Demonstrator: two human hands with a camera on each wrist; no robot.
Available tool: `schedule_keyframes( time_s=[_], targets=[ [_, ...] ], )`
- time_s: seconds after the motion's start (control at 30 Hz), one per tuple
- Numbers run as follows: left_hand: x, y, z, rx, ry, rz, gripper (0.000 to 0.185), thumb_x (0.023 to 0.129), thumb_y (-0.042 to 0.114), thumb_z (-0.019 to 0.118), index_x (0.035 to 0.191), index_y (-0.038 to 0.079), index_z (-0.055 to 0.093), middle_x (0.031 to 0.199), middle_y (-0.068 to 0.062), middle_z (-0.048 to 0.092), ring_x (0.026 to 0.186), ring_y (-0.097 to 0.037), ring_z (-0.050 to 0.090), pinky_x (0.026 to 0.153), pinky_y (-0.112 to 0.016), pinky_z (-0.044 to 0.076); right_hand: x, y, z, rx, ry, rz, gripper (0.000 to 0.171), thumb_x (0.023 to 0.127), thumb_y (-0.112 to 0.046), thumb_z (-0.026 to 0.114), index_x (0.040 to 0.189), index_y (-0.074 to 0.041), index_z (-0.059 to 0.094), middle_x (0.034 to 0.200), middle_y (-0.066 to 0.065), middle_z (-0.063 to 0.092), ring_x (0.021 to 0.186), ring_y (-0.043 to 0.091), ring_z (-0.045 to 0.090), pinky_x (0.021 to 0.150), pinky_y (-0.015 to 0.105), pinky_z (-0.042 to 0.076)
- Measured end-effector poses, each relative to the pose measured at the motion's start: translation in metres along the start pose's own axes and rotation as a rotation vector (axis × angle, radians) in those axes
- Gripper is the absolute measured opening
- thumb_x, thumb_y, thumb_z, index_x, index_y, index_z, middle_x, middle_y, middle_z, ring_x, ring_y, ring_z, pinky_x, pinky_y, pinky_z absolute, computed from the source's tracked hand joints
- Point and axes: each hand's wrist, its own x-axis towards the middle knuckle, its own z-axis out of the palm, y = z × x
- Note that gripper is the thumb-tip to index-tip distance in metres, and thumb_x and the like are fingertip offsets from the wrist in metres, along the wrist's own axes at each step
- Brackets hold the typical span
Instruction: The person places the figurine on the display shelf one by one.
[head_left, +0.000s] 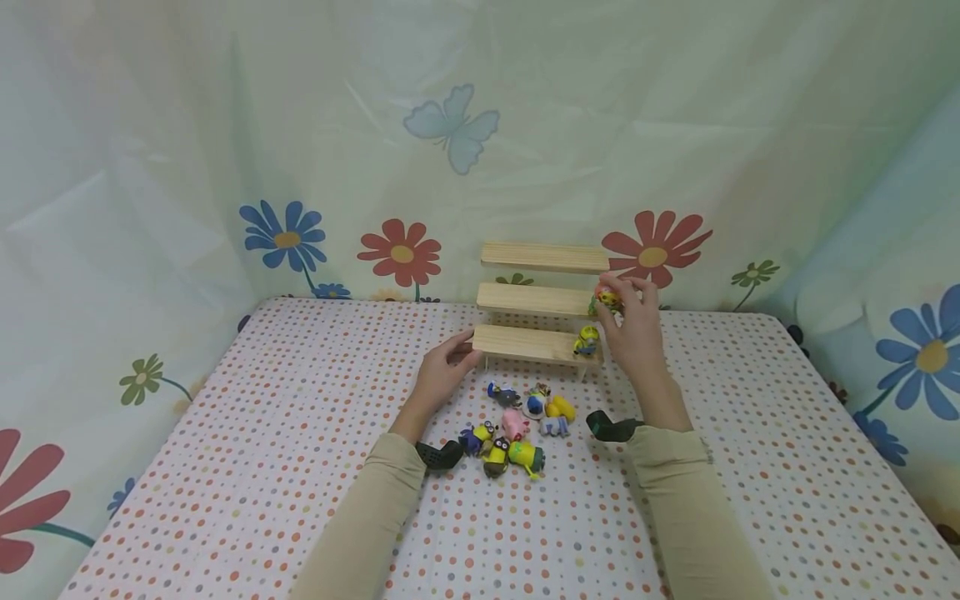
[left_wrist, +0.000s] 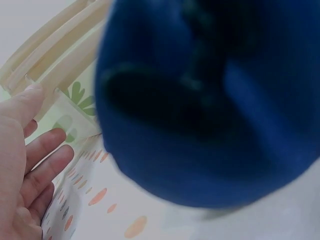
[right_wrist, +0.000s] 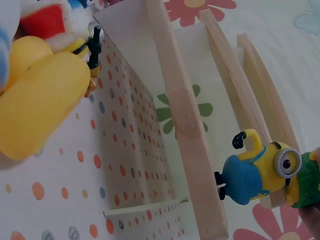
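A three-tier wooden display stand [head_left: 532, 340] stands on the cloth. My left hand [head_left: 444, 367] is at the left end of its lowest shelf; in the left wrist view the thumb [left_wrist: 31, 97] lies by the shelf edge and the other fingers are loosely bent. My right hand [head_left: 636, 329] pinches a small toy figure [head_left: 606, 298], orange, yellow and green, at the right end of the middle shelf. The fingers cover part of it. A one-eyed yellow minion figure [right_wrist: 265, 170] with blue overalls stands on the lowest shelf's right end.
Several toy figures lie in front of the stand, among them a pink pig [head_left: 514, 423], a yellow toy [head_left: 560, 407] and a green-and-yellow minion [head_left: 527, 456]. A blurred dark blue object [left_wrist: 210, 165] fills much of the left wrist view. A flowered curtain [head_left: 540, 183] hangs behind.
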Motion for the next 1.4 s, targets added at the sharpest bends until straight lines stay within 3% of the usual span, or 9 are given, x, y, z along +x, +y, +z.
schedule_keyframes(
  time_s=[0.2, 0.33, 0.53, 0.67, 0.93, 1.2, 1.4],
  targets=[
    [-0.001, -0.001, -0.002, 0.013, -0.001, -0.02, 0.061, 0.087, 0.055, 0.06, 0.138, 0.024, 0.05, 0.122, -0.005, 0.064, 0.112, -0.02, 0.061, 0.096, -0.038, 0.047, 0.0, -0.001, 0.008, 0.215, 0.021, 0.02, 0.038, 0.091, -0.002, 0.06, 0.129, -0.006, 0.054, 0.13, 0.022, 0.032, 0.124, 0.038, 0.045, 0.106, 0.044, 0.038],
    [-0.001, 0.0, -0.003, 0.005, 0.004, -0.021, 0.059, 0.087, 0.052, 0.061, 0.138, 0.023, 0.05, 0.121, -0.005, 0.064, 0.111, -0.021, 0.061, 0.095, -0.039, 0.048, 0.001, 0.001, 0.012, 0.253, 0.04, 0.007, 0.043, 0.092, -0.002, 0.059, 0.133, -0.003, 0.048, 0.131, 0.022, 0.037, 0.125, 0.037, 0.045, 0.107, 0.043, 0.037],
    [-0.001, 0.001, -0.001, 0.012, -0.012, -0.026, 0.06, 0.087, 0.054, 0.06, 0.138, 0.025, 0.05, 0.121, -0.006, 0.064, 0.111, -0.02, 0.061, 0.094, -0.037, 0.048, 0.002, 0.006, 0.006, 0.229, 0.084, 0.054, 0.052, 0.09, -0.008, 0.064, 0.138, -0.005, 0.044, 0.134, 0.018, 0.05, 0.125, 0.032, 0.051, 0.101, 0.042, 0.043],
    [-0.001, 0.002, -0.001, 0.016, -0.002, -0.017, 0.059, 0.088, 0.052, 0.06, 0.138, 0.023, 0.05, 0.12, -0.007, 0.065, 0.11, -0.02, 0.062, 0.093, -0.038, 0.049, 0.002, 0.003, 0.002, 0.213, 0.057, 0.076, 0.052, 0.089, -0.009, 0.065, 0.137, -0.005, 0.045, 0.132, 0.02, 0.048, 0.122, 0.034, 0.052, 0.1, 0.042, 0.045],
    [-0.001, 0.003, -0.002, 0.017, -0.005, -0.024, 0.06, 0.087, 0.055, 0.059, 0.138, 0.025, 0.05, 0.118, -0.006, 0.066, 0.108, -0.019, 0.063, 0.091, -0.036, 0.05, 0.005, 0.0, -0.004, 0.161, -0.015, 0.153, 0.072, 0.086, -0.008, 0.069, 0.147, -0.009, 0.032, 0.132, 0.024, 0.043, 0.121, 0.04, 0.05, 0.099, 0.046, 0.045],
    [0.0, 0.001, -0.002, 0.016, 0.004, -0.027, 0.058, 0.087, 0.055, 0.059, 0.138, 0.027, 0.051, 0.117, -0.006, 0.067, 0.106, -0.019, 0.064, 0.089, -0.037, 0.051, 0.003, 0.005, 0.002, 0.104, -0.031, 0.24, 0.063, 0.086, -0.015, 0.07, 0.14, -0.004, 0.039, 0.115, 0.023, 0.053, 0.103, 0.036, 0.061, 0.087, 0.045, 0.051],
    [0.001, -0.001, -0.001, 0.007, 0.001, -0.019, 0.057, 0.087, 0.054, 0.06, 0.137, 0.026, 0.051, 0.114, -0.006, 0.068, 0.104, -0.018, 0.065, 0.086, -0.036, 0.052, 0.001, 0.006, 0.003, 0.098, -0.015, 0.259, 0.057, 0.087, -0.019, 0.069, 0.136, -0.004, 0.045, 0.111, 0.022, 0.057, 0.102, 0.035, 0.063, 0.087, 0.044, 0.052]
  ],
)
